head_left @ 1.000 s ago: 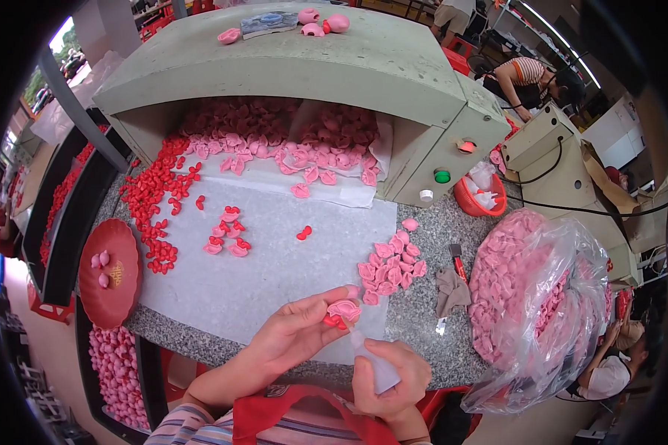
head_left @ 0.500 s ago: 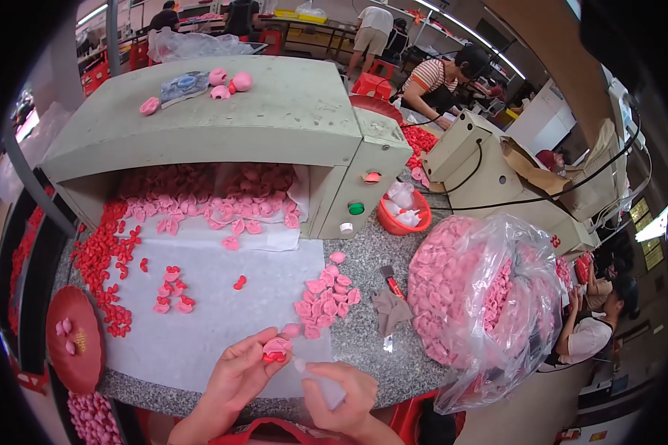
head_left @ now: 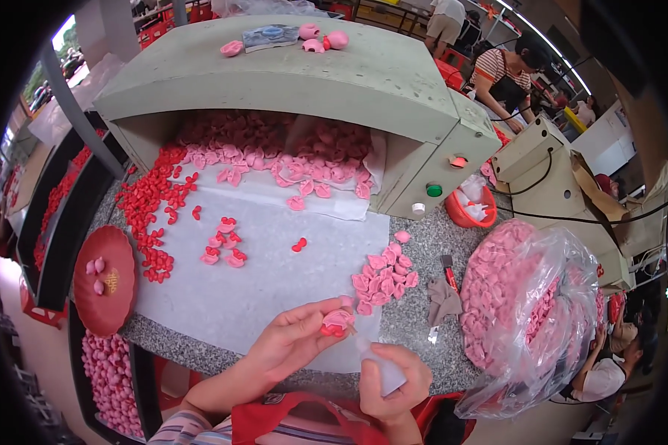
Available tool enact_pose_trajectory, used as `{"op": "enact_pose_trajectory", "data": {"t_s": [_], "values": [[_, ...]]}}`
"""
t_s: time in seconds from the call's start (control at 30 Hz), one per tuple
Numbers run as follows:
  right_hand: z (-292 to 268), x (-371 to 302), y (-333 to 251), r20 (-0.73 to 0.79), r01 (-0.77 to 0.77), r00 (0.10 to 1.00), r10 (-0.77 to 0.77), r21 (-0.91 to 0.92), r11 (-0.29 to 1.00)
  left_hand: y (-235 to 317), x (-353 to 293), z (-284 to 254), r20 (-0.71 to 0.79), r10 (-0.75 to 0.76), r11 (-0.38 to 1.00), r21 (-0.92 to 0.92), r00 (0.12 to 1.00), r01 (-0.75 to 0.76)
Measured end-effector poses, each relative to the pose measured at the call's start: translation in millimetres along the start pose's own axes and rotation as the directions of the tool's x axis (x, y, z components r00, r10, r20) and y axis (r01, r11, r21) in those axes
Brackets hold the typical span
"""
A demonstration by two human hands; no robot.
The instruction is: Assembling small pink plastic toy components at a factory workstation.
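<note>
Thumb and fingers of my left hand pinch a small pink shell piece with a red double-lobed piece at its lower side. Close beside it, my right hand is wrapped round a whitish translucent squeeze bottle, its pale tip pointing at the pink piece. Beyond my hands lies a white sheet. On it are a small cluster of pink and red pieces, one lone red piece, and a pile of pink shells at its right edge.
A grey-green metal housing stands behind, with many pink shells in its opening. Loose red pieces lie left, near a red dish. Right are a grey cloth, a red basket and a plastic bag of pink pieces.
The view has swung, so the bench and both hands appear farther right in the picture. My hands keep the same hold, with the bottle tip still beside the pink piece.
</note>
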State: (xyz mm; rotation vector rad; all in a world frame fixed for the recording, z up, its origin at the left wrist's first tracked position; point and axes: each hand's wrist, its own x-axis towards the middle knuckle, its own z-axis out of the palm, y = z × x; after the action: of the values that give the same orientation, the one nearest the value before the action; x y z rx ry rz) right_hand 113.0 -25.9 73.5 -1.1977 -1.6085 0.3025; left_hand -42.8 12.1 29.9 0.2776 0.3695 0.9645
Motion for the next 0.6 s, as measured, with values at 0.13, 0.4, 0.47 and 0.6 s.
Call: {"op": "enact_pose_trajectory", "data": {"t_s": [0.13, 0.4, 0.47, 0.6], "values": [[-0.8, -0.6, -2.5, 0.019, -0.016, 1.000, 0.016, 0.012, 1.000, 0.4, -1.4, 0.3, -0.007, -0.009, 1.000, -0.001, 1.000, 0.009], [-1.9, 3.2, 4.9, -0.034, 0.109, 0.994, -0.109, 0.012, 0.994, -1.6, 0.2, -2.8, 0.032, 0.018, 0.999, -0.036, 0.999, -0.016], [-2.9, 3.8, 4.2, -0.020, 0.096, 0.995, -0.095, 0.020, 0.995, -1.1, -0.1, 0.9, -0.010, 0.017, 0.999, -0.040, 1.000, -0.017], [-4.7, 3.2, 4.9, -0.021, 0.088, 0.996, -0.088, 0.015, 0.996, -0.7, 1.2, 1.9, -0.039, 0.021, 0.998, -0.064, 0.999, -0.024]]}}
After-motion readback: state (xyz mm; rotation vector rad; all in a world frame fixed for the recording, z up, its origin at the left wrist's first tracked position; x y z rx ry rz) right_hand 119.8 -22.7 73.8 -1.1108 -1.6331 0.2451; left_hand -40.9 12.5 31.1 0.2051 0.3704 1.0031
